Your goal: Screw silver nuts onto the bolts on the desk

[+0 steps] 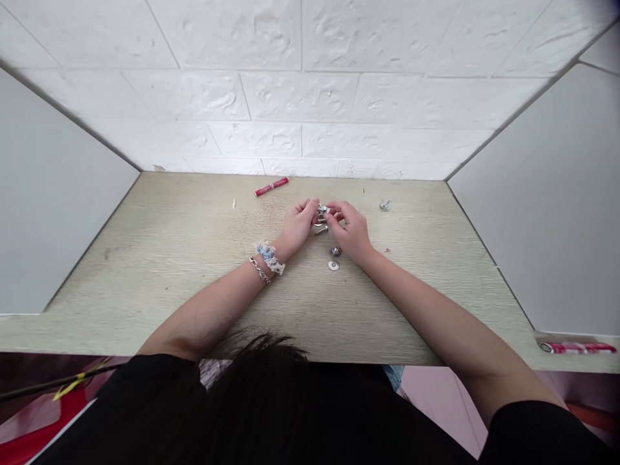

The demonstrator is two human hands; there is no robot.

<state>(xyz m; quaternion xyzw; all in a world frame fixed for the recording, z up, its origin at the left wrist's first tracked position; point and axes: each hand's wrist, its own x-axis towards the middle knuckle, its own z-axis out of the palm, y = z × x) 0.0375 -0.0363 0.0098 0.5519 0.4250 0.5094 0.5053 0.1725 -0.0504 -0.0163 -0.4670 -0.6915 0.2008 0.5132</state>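
Both hands meet over the table [421, 278], fingertips nearly together. Left hand [299, 226] has thumb and finger pinched at a small shiny metal piece [323, 209]; right hand [349, 227] has its fingertips at the other side of it. Can't tell if the right fingers grip or just touch; the piece is partly hidden and too small to read, maybe a bolt with a nut.

Just below the fingers lies a loose bolt [321, 230], seemingly on its side. Nearer the body: a bolt with a washer [335, 250], then a flat washer [334, 265] just beside it. Another metal part [385, 205] sits well off to the right. Red tube [271, 186] near the wall, out of the way.

Step looks like fine two-handed fingertip work. To do it well: keep the left pinch steady, let the right fingertips do small turns or shifts, line the parts up straight before any force, no forcing if it binds. Work low over the table so a drop lands close. Watch the right palm near the bolt with its washer; a brush could knock it.
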